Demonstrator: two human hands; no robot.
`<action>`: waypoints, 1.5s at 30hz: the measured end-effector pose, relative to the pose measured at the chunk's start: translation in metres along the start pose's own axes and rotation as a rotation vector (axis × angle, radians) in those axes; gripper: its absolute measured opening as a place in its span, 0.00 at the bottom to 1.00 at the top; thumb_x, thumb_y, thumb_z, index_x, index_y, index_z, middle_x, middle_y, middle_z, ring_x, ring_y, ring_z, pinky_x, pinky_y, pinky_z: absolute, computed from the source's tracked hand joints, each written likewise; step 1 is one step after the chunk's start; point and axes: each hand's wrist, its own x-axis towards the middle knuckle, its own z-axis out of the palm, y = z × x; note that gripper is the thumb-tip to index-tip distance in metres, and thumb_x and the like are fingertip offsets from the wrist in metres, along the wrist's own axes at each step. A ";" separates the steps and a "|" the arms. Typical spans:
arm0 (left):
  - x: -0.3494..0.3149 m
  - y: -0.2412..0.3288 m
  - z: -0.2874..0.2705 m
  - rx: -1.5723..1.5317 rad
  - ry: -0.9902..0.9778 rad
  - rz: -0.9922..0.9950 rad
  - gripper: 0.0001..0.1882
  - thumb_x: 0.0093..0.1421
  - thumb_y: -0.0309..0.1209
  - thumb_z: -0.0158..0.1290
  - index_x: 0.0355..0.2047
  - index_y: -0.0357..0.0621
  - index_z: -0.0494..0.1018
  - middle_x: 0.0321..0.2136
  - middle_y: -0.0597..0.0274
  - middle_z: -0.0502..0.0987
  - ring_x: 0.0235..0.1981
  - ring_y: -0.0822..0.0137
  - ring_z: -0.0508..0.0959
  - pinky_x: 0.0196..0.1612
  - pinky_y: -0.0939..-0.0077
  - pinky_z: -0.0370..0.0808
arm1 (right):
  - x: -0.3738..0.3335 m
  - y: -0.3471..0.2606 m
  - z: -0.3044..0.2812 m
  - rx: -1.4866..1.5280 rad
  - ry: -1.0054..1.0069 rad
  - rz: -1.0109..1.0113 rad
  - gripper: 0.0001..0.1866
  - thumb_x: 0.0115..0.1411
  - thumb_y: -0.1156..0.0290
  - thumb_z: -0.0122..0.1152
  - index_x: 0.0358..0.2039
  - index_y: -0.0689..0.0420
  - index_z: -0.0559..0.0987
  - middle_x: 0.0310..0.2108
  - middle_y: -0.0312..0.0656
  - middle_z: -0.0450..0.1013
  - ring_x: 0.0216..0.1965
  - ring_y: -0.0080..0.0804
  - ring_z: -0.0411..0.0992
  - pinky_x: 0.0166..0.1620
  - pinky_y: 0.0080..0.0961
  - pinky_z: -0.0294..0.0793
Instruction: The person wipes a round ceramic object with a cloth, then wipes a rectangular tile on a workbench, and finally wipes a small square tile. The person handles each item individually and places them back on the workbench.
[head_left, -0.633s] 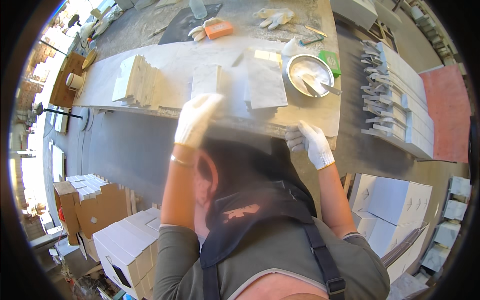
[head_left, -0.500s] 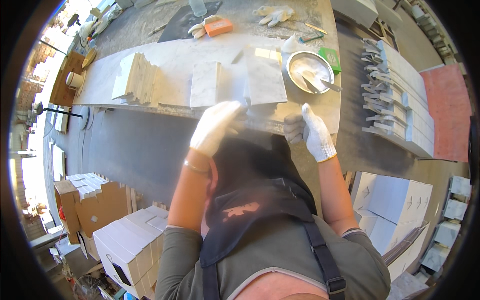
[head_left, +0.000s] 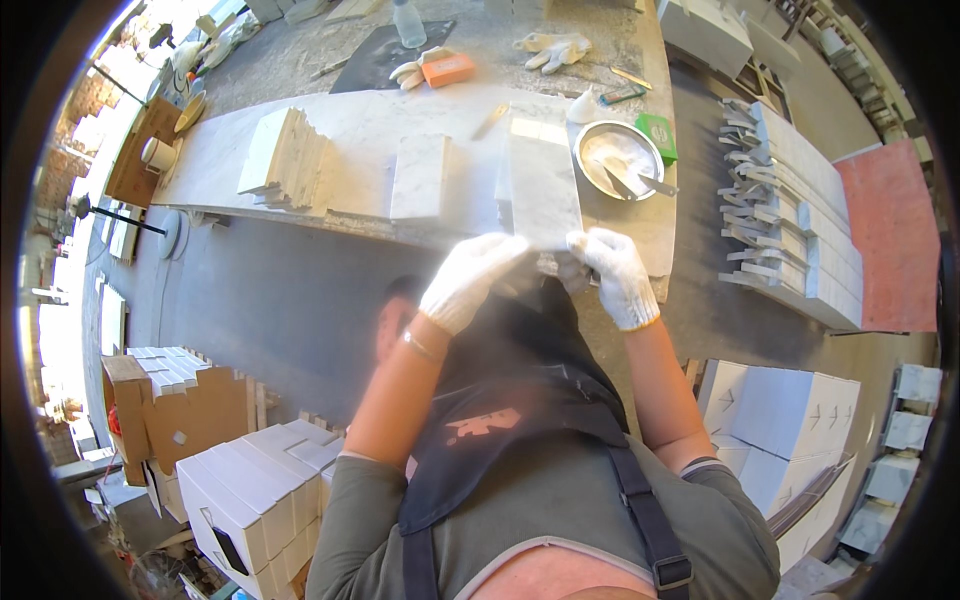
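White knitted gloves cover both my hands. My left hand (head_left: 474, 283) and my right hand (head_left: 616, 278) pinch the near corners of a pale marble tile (head_left: 546, 195). Its near end reaches the front edge of the workbench, and more tiles (head_left: 505, 190) show at its left side. The fingers under the tile are mostly hidden. Left of it lies a smaller stack of marble tiles (head_left: 420, 178), and further left a thicker stack of tiles (head_left: 285, 155). To the right, a metal bowl (head_left: 598, 150) holds whitish paste and a putty knife (head_left: 655, 184).
Beside the bowl are a green box (head_left: 656, 137) and a white squeeze bottle (head_left: 582, 106). Loose gloves (head_left: 552, 50), an orange box (head_left: 447, 69) and a clear bottle (head_left: 409, 25) lie further back. Marble pieces (head_left: 800, 220) stand right of the bench; white cartons (head_left: 250, 495) sit behind at left.
Both hands have come in to the marble tile's near corners and closed on them. The tile's near end now reaches closer to me. The view has shifted slightly.
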 end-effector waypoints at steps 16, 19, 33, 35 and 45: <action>-0.048 -0.027 0.015 -0.215 -0.052 -0.048 0.28 0.61 0.24 0.62 0.61 0.29 0.71 0.56 0.58 0.77 0.55 0.69 0.74 0.60 0.73 0.69 | -0.052 0.013 -0.003 -0.278 -0.134 0.211 0.17 0.61 0.67 0.68 0.46 0.65 0.83 0.39 0.37 0.81 0.41 0.21 0.75 0.49 0.22 0.74; -0.057 -0.028 0.020 -0.260 -0.096 -0.072 0.27 0.61 0.23 0.62 0.61 0.29 0.71 0.55 0.58 0.78 0.54 0.70 0.74 0.60 0.73 0.70 | -0.033 0.000 -0.009 -0.169 -0.019 -0.008 0.13 0.65 0.65 0.66 0.41 0.63 0.84 0.36 0.35 0.80 0.39 0.20 0.74 0.46 0.22 0.73; -0.071 -0.023 0.025 -0.215 -0.085 -0.118 0.28 0.61 0.25 0.62 0.61 0.30 0.70 0.53 0.59 0.78 0.51 0.71 0.76 0.57 0.74 0.72 | -0.026 -0.033 0.036 -0.497 0.039 -0.218 0.23 0.63 0.69 0.70 0.57 0.61 0.79 0.56 0.42 0.77 0.56 0.26 0.75 0.59 0.26 0.73; -0.071 -0.027 0.020 -0.246 -0.057 -0.094 0.29 0.61 0.26 0.62 0.61 0.30 0.70 0.54 0.58 0.78 0.52 0.70 0.75 0.58 0.73 0.71 | -0.022 -0.028 0.028 -0.450 0.121 -0.150 0.21 0.64 0.70 0.69 0.56 0.62 0.80 0.54 0.42 0.78 0.54 0.25 0.75 0.58 0.25 0.74; -0.052 -0.026 -0.042 -0.259 0.145 0.118 0.25 0.66 0.28 0.57 0.61 0.29 0.71 0.54 0.59 0.78 0.54 0.69 0.75 0.60 0.73 0.69 | 0.006 0.039 -0.043 -0.299 0.215 0.088 0.14 0.68 0.68 0.62 0.51 0.61 0.82 0.42 0.40 0.81 0.36 0.21 0.76 0.39 0.17 0.75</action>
